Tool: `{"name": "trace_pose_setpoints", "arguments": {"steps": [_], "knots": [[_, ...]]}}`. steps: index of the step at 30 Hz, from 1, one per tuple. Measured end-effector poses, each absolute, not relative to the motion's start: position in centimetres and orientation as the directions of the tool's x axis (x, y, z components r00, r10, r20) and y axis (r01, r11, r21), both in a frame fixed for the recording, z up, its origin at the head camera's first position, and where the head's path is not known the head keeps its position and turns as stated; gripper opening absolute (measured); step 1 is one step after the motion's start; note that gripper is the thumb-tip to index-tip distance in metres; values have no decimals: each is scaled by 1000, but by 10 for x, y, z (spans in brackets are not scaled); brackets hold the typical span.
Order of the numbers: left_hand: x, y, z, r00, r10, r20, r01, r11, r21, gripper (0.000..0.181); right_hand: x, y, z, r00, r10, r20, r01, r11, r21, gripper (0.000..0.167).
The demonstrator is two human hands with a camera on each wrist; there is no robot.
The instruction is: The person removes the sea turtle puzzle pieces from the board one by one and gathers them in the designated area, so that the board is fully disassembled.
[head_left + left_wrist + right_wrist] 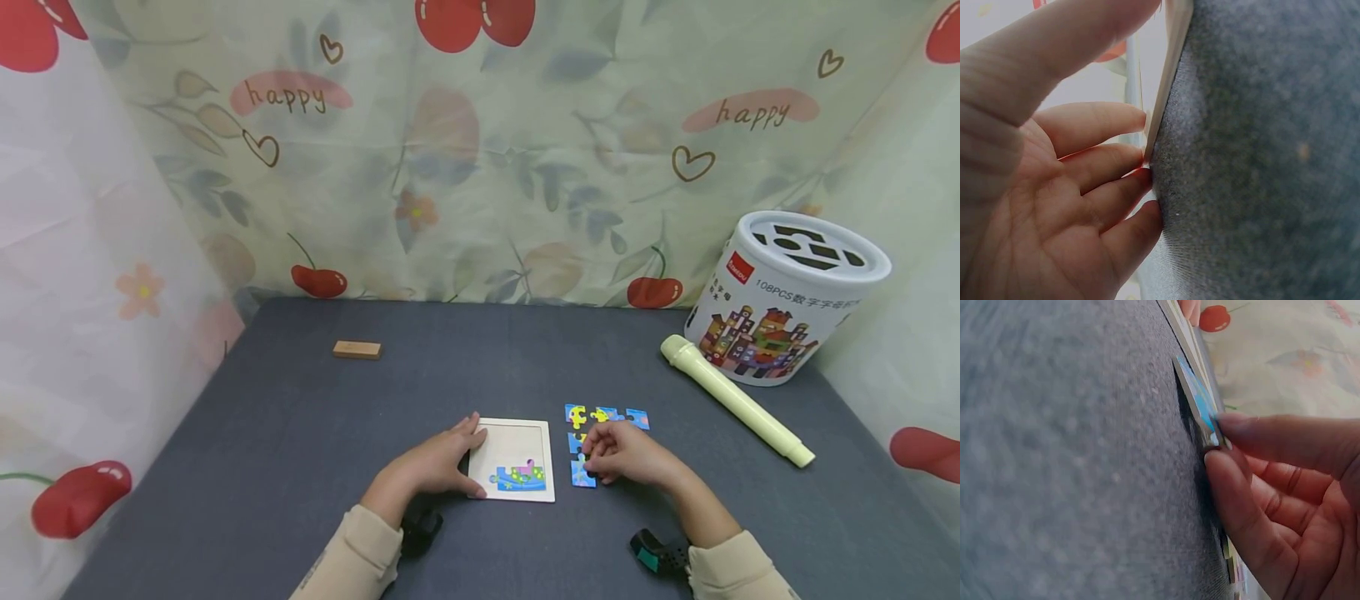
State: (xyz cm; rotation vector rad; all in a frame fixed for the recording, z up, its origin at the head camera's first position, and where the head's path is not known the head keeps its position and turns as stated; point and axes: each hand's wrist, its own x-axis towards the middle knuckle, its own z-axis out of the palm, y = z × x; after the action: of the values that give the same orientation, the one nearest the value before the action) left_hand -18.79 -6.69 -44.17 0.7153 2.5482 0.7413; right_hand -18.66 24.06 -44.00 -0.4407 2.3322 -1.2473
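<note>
A square wooden puzzle board lies on the dark table, with a few joined pieces in its lower right part. My left hand rests at the board's left edge, thumb at the near corner and fingers near the far one. In the left wrist view its fingertips touch the board's rim. My right hand pinches a blue puzzle piece at its end between thumb and index finger, just right of the board. Several loose blue and yellow pieces lie around that hand, some partly hidden by it.
A pale yellow stick lies slanting at the right, before a white tub with a slotted lid. A small wooden block sits at the back left. Patterned cloth hangs behind the table.
</note>
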Motion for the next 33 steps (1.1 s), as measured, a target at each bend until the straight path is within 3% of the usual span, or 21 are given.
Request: {"name": "trace_pose_setpoints", "arguments": {"steps": [13,33], "knots": [[-188,-67,-440,-792,568,-226,360,732,579,87,-181,232,-432,-881,-414,-230,-72,598,-798,18],[-187,-66,-439,-791,566,-232,353,733,582,87,-181,232,-433,-881,-416,-227,-113,650,-752,12]]}}
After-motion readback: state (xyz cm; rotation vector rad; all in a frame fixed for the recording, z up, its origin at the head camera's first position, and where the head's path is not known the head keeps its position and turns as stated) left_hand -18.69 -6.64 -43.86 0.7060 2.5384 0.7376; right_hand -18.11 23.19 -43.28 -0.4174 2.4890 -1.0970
